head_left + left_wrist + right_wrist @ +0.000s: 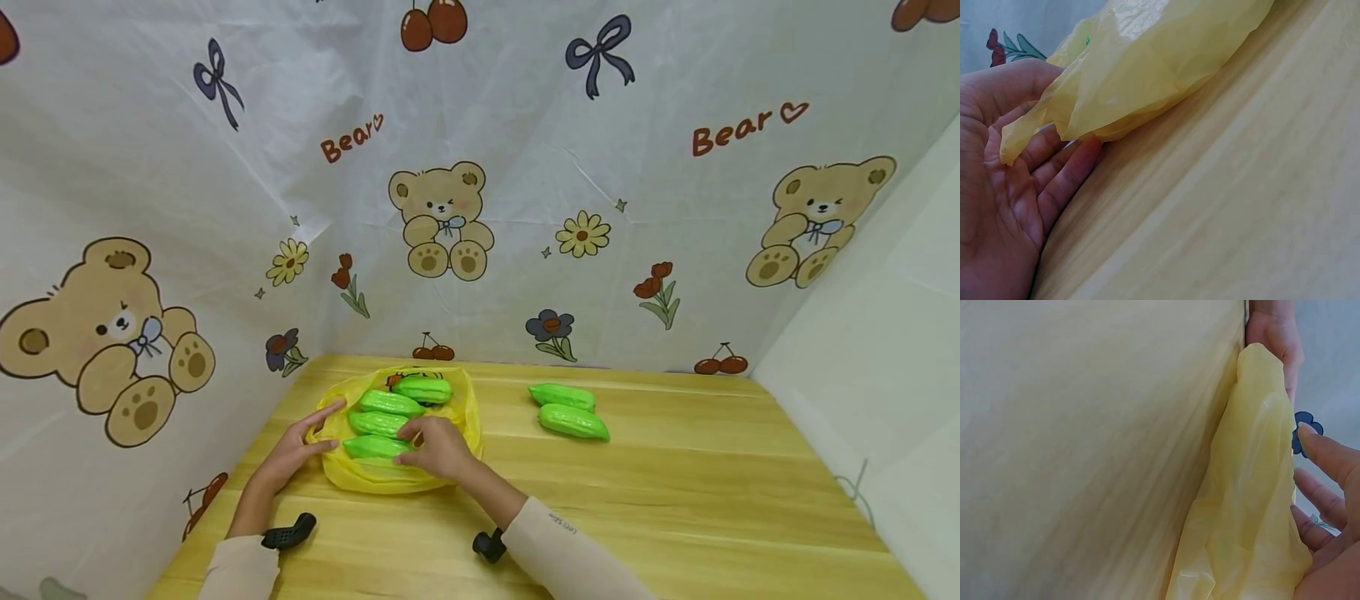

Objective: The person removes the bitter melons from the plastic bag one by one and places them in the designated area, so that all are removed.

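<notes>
Gourd pair (574,422) lies right of yellow bag (378,481). Spread left hand (291,452) touches bag; spread right hand (444,450) at bagged gourds (384,402).

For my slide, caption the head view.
Left hand and right hand at a yellow bag of green gourds, two more outside.

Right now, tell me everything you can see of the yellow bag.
The yellow bag looks like thin, crinkled, translucent plastic, lying on the wooden table, mouth spread wide. Dark and red print shows inside its far side. Four green gourds lie within. The left hand touches its left rim; the right hand reaches over its right side.
</notes>
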Demonstrator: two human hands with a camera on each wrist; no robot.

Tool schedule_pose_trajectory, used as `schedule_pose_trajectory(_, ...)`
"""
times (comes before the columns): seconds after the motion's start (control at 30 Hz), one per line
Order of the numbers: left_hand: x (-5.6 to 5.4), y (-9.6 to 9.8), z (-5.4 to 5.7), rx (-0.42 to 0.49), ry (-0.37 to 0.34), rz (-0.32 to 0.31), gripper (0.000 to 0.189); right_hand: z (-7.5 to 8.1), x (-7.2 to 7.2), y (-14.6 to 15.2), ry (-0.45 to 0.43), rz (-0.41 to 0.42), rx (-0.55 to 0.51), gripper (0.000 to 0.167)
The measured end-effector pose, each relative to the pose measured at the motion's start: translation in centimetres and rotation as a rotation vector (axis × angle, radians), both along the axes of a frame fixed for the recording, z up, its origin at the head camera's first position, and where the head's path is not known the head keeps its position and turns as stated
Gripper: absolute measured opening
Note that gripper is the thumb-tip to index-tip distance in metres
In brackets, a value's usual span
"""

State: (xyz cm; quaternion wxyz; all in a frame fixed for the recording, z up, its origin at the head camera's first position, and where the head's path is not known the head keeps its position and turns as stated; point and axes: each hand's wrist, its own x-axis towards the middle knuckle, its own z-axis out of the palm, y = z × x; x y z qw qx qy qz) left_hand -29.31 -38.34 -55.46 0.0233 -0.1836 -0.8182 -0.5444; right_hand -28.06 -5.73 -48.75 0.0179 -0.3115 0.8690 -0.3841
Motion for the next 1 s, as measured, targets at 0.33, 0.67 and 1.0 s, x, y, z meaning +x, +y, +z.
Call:
schedule_pose_trajectory(0.33, 0.0, 0.1, 0.1, -0.002, -0.006, -0.001, 0.065, -0.6, 0.1, -0.3, 0.059, -0.009, 0.065, 0.035)
schedule_pose_trajectory(0.67, 0.1, 0.2, 0.2, 0.004, -0.001, -0.009, 0.065, -1.0, 0.2, -0.6, 0.072, -0.032, 0.088, 0.04)
schedule_pose_trajectory(1.0, 0.1, 0.1, 0.0, 0.01, 0.021, -0.018, 0.065, -1.2, 0.3, -0.9, 0.071, -0.068, 0.122, 0.043)
